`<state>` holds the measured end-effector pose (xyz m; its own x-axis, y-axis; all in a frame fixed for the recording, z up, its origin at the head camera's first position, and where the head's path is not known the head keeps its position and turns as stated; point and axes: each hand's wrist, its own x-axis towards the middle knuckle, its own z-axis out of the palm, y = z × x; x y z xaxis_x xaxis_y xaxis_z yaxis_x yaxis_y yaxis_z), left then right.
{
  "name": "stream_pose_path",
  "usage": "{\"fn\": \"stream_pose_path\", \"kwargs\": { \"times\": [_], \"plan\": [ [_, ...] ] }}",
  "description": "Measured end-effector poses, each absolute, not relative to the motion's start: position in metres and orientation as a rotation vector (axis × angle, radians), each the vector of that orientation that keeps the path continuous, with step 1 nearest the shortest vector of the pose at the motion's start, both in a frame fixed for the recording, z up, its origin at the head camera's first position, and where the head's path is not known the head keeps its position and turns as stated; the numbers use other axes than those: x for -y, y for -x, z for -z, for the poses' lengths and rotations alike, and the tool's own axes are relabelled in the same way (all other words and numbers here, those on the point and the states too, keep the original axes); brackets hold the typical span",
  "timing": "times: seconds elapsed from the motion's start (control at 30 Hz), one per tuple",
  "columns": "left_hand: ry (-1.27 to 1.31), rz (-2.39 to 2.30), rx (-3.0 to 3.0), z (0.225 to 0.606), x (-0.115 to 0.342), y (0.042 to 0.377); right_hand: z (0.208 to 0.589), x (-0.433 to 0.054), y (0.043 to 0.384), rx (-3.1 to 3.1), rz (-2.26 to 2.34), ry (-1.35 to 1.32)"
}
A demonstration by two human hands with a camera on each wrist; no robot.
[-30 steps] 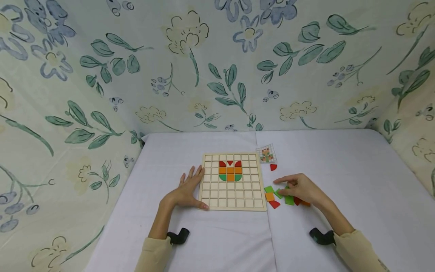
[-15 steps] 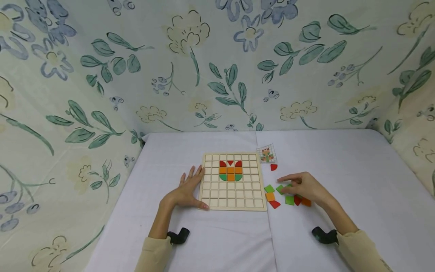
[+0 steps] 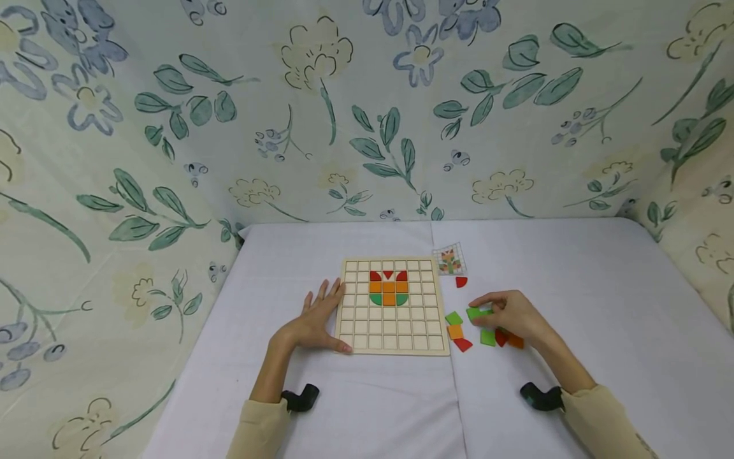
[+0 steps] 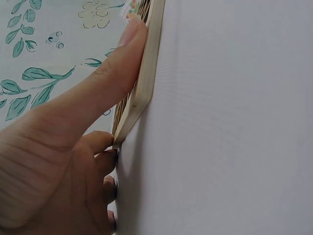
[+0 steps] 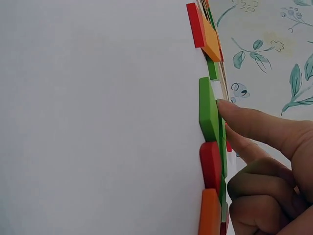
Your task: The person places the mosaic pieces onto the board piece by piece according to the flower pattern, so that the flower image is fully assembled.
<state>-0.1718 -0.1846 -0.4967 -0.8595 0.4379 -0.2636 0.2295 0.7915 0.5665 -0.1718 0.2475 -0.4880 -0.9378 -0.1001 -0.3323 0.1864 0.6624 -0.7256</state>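
We see right hand (image 3: pixel 512 313) pinching green tile (image 3: pixel 473 313), grip narrow, thumb and index; tile lies right of grid board (image 3: pixel 376 327). Left hand (image 3: pixel 315 320) farther, fingers spread at board's left edge. Tile's long axis: can't tell.

"From where I stand, what's hidden?"
"The right hand (image 3: pixel 510 315) partly covers the green tile (image 3: pixel 474 313) it pinches, and some of an orange piece (image 3: pixel 516 343)."
"And the picture card (image 3: pixel 450 261)?"
"Its finer detail is too small to read."
"The board (image 3: pixel 396 328)?"
"The left hand (image 3: pixel 314 324) hides some of its left edge; the left wrist view crops its far end."
"Anything else cut off?"
"Both sleeves (image 3: pixel 260 426), at the head view's bottom; the orange piece, at the right wrist view's."
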Motion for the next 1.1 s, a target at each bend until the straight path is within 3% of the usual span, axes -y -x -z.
{"fn": "stream_pose_path", "kwargs": {
  "times": [1.1],
  "plan": [
    [-0.534,-0.770,-2.606,0.5035,0.1877,0.1733,0.4926,-0.2503,0.1712,-2.530,1.212,-0.183]
  ]
}}
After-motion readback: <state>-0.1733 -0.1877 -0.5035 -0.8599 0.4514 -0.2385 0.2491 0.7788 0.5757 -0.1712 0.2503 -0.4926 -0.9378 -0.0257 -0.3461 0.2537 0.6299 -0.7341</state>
